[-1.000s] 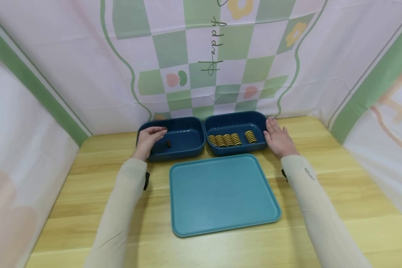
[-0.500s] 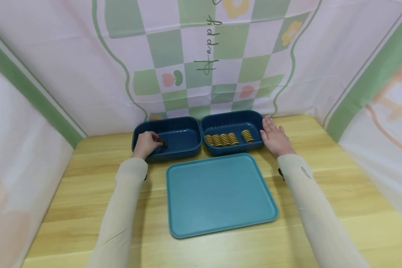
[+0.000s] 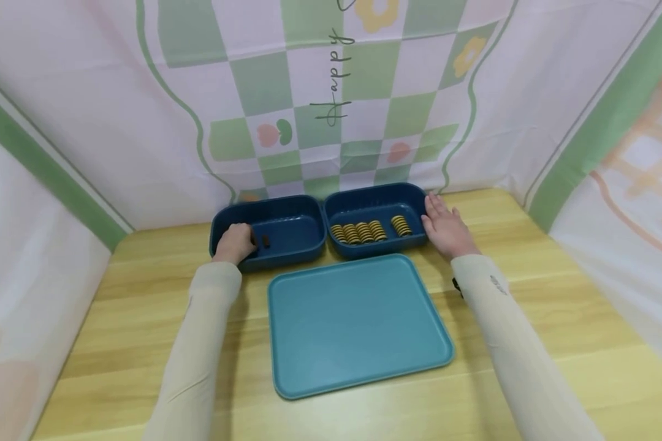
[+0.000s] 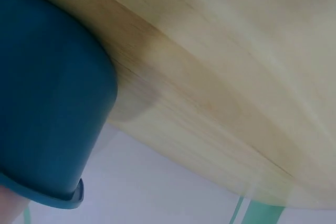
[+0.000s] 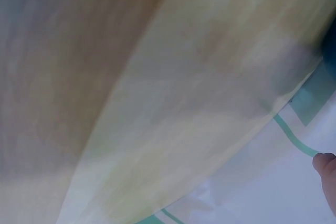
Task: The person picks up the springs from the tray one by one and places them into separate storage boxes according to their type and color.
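Inside the left navy box (image 3: 273, 260), my left hand (image 3: 235, 244) reaches down with fingers curled at a small dark brown piece (image 3: 254, 240), which it appears to pinch; the fingertips are partly hidden. Close to its right lies another small brown piece (image 3: 266, 241) on the box floor. My right hand (image 3: 447, 228) rests, fingers straight, against the right end of the right navy box (image 3: 376, 248). That box holds several ridged rolls of gold-and-black discs (image 3: 364, 232) in a row, and one separate roll (image 3: 401, 225) to the right.
A teal tray (image 3: 358, 324) lies on the wooden table (image 3: 121, 343) in front of both boxes. Behind them hangs a patterned cloth (image 3: 320, 92). In the left wrist view the box's outer wall (image 4: 47, 93) fills the left side.
My left hand has gone from the raised position at the back of the left box down to its floor, bringing a brown piece beside the other. The right hand keeps its place.
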Demonstrator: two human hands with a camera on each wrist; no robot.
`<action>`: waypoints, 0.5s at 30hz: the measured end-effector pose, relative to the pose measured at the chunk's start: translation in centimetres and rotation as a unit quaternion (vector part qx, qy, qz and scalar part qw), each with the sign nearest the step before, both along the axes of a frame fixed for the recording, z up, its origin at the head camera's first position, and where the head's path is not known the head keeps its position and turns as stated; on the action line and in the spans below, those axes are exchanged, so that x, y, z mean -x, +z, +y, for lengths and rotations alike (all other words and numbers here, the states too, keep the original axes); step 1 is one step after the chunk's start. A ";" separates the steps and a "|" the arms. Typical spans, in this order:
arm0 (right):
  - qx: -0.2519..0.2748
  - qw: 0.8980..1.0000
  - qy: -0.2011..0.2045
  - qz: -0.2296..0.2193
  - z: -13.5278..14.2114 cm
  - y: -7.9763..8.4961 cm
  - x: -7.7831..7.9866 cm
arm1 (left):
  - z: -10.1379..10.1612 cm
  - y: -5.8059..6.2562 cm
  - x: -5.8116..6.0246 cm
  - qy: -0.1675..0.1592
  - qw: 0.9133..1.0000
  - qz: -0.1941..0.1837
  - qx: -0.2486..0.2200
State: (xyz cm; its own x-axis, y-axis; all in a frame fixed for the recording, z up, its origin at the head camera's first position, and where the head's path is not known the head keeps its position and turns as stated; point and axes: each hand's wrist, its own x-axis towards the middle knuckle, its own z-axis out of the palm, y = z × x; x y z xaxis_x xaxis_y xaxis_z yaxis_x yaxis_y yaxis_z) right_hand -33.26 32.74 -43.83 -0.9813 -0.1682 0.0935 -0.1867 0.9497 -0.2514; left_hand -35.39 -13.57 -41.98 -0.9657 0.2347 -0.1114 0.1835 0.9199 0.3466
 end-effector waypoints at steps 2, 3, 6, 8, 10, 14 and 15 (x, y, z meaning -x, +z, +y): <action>0.002 1.000 0.005 0.004 -0.3 0.0 0.2 | -0.3 0.0 -0.1 0.003 1.000 -0.002 0.005; 0.001 1.000 0.007 0.006 -0.4 0.0 0.3 | -0.5 0.0 -0.1 0.004 1.000 -0.003 0.006; 0.001 1.000 0.013 0.010 -0.8 -0.1 0.6 | -0.8 -0.1 -0.2 0.011 1.000 -0.006 0.012; 0.006 1.000 0.017 0.011 -0.9 -0.1 0.8 | -0.9 -0.1 -0.2 0.017 1.000 -0.006 0.023; 0.011 1.000 0.019 0.004 -1.0 -0.1 1.0 | -0.9 -0.1 -0.2 0.018 0.999 0.000 0.037; 0.013 1.000 0.020 -0.013 -0.8 -0.1 1.2 | -0.1 -0.1 -0.5 0.016 0.998 0.024 0.051; 0.007 1.000 0.022 -0.018 -0.7 -0.1 1.2 | 0.2 0.0 -0.6 0.013 0.998 0.032 0.047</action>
